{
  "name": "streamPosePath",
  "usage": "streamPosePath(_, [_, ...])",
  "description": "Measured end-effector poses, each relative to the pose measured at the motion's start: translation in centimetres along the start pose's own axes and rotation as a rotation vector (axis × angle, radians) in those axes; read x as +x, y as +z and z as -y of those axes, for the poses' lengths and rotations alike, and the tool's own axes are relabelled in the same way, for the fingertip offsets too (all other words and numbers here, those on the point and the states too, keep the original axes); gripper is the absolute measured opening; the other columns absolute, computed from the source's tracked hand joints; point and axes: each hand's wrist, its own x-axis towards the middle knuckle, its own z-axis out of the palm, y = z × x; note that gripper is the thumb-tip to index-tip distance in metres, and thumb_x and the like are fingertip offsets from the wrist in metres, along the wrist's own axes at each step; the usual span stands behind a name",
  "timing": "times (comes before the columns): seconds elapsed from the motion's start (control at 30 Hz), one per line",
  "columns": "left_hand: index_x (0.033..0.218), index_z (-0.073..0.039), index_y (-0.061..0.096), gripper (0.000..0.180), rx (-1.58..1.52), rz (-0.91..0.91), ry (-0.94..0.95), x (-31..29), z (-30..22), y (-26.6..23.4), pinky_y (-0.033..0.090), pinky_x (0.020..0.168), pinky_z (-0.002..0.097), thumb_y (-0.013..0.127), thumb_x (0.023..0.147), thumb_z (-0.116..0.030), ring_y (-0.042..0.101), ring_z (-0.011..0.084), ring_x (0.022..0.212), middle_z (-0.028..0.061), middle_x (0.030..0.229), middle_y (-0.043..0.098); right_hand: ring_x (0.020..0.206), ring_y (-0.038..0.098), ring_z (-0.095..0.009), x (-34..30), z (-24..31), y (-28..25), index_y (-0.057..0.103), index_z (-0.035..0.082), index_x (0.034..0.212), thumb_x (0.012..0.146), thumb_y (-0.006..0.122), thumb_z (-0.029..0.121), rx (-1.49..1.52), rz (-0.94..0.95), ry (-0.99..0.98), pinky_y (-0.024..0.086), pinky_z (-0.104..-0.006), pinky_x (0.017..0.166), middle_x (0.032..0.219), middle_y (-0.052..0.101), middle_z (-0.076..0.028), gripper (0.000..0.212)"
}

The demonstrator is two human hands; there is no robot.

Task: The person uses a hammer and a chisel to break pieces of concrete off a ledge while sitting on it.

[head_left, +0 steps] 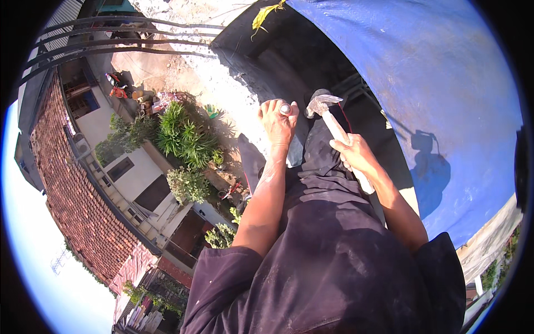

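Note:
My right hand [356, 153] is wrapped round the pale, dusty handle of a claw hammer [336, 127]. Its metal head points up and away from me, above my dark trousers. My left hand [278, 121] is closed in a fist just left of the hammer head, apart from it, beside the rough edge of a whitish wall [236, 92]. A small round, shiny thing [285, 109] shows at its fingers; whether it is a ring or the end of a held tool I cannot tell. The inside of the fist is hidden.
A blue sheet [445, 72] hangs on the right, with a dark recess [295, 50] beside it. Dark bars [128, 42] jut out at upper left. Far below on the left lie a yard with plants [183, 133] and a tiled-roof house [83, 206].

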Motion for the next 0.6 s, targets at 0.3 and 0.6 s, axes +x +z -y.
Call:
streamPosePath(0.3, [0.083,-0.012,0.066,0.022,-0.013,-0.070,0.030,0.1,0.9,1.0,0.037,0.099,0.0446,0.075,0.084,-0.031,0.060,0.0254,0.098,0.0023,0.088,0.067,0.046,0.050,-0.008,-0.8,-3.3,-1.0,0.053,0.005,0.087,0.098,0.069,0.027,0.135,-0.081,-0.109,0.040,-0.0274,0.041,0.060,0.050,0.002,0.029])
streamPosePath(0.6, [0.084,-0.012,0.066,0.023,0.013,-0.094,0.033,-0.2,1.1,1.2,0.038,0.098,0.0434,0.076,0.085,-0.032,0.060,0.0254,0.098,0.0019,0.088,0.067,0.046,0.051,-0.009,-0.2,-3.0,-2.1,0.055,0.003,0.085,0.097,0.070,0.027,0.042,-0.081,-0.156,0.041,-0.0283,0.041,0.060,0.052,0.001,0.030])
